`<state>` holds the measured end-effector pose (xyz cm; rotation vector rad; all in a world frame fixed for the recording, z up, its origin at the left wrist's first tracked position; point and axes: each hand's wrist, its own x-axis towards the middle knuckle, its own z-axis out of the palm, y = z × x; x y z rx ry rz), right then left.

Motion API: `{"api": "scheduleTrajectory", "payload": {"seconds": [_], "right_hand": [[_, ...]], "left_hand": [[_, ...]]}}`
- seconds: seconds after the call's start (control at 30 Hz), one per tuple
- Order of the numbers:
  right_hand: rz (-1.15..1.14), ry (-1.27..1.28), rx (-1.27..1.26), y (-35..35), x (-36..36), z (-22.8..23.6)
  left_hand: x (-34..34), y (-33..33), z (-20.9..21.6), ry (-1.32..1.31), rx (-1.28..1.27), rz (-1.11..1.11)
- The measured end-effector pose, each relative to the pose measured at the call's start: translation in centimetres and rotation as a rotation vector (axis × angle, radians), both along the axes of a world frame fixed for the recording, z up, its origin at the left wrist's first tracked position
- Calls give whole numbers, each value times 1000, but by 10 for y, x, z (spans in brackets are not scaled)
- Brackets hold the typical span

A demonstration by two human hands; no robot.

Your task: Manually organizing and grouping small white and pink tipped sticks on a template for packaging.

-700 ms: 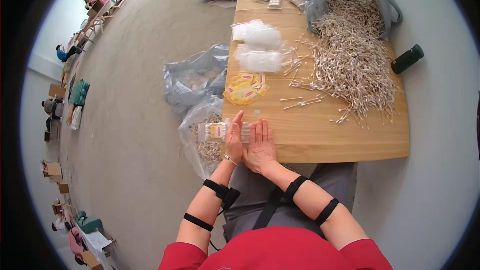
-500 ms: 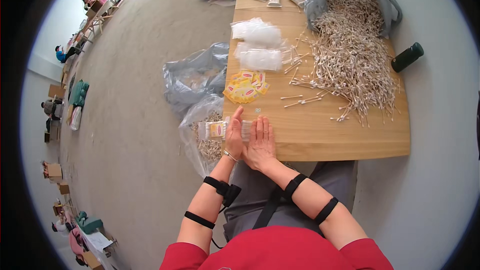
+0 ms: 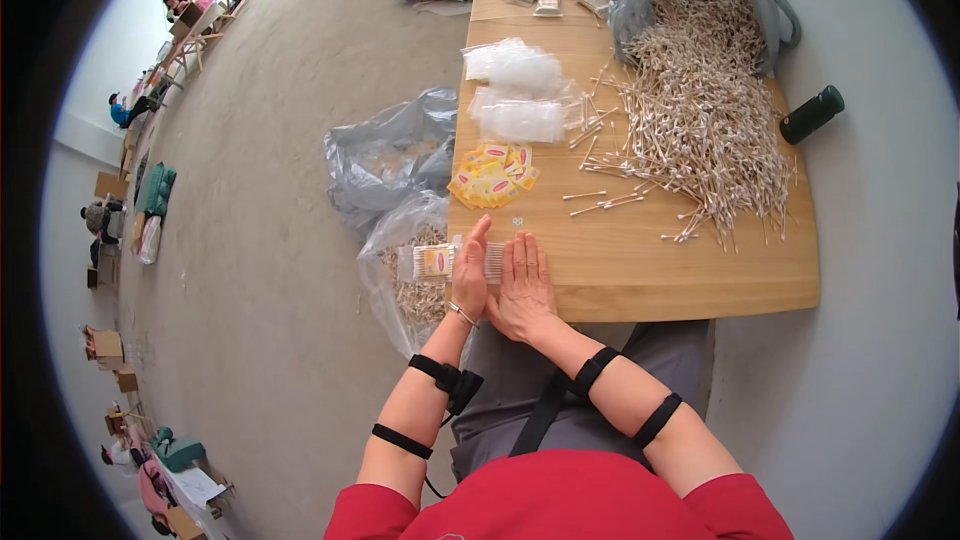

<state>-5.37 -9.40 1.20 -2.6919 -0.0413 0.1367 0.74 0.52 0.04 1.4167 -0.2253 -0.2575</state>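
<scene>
A clear bag of cotton swabs (image 3: 434, 261) with a yellow-and-white card lies at the table's near left corner, its left end reaching past the edge. My left hand (image 3: 469, 268) stands on its side across the bag, fingers stretched out. Just right of it, my right hand (image 3: 522, 285) lies flat, fingers straight, over the bag's right end. Swab sticks show in the narrow gap between both hands. What lies under my palms is hidden. Yellow cards (image 3: 492, 176) are spread beyond my left hand.
A large heap of loose cotton swabs (image 3: 700, 120) spills from a grey plastic bag (image 3: 785, 15) at the right. Clear empty bags (image 3: 520, 120), filled packs (image 3: 547, 2) and a dark green bottle (image 3: 812, 115) are on the table (image 3: 640, 285). Left of it, a clear sack (image 3: 375, 280) holds more swabs.
Almost nothing differs. Both hands keep their places on the bag, and the whole picture has shifted very slightly.
</scene>
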Motion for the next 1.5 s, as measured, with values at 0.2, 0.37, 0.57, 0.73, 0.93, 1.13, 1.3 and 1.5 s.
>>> {"api": "scheduleTrajectory", "payload": {"seconds": [0.2,0.37,0.57,0.73,0.93,1.13,1.3,1.5], "right_hand": [[-57,-48,-5,8,1,-3],[-72,-47,-32,10,3,-8],[-56,-63,-13,7,1,-7],[6,-99,-45,4,-2,-10],[35,-118,-14,6,-2,-12],[69,-58,-33,3,-1,-3],[100,-81,-24,17,4,1],[69,-89,-31,22,6,-1]], "left_hand": [[2,2,0,42,-67,10],[3,2,5,68,-43,-39],[1,2,1,48,-31,-15],[-1,1,2,8,33,21],[-4,2,6,-104,218,58],[0,39,18,-401,695,237],[21,89,-16,-488,1061,505],[30,94,-37,329,65,134]]}}
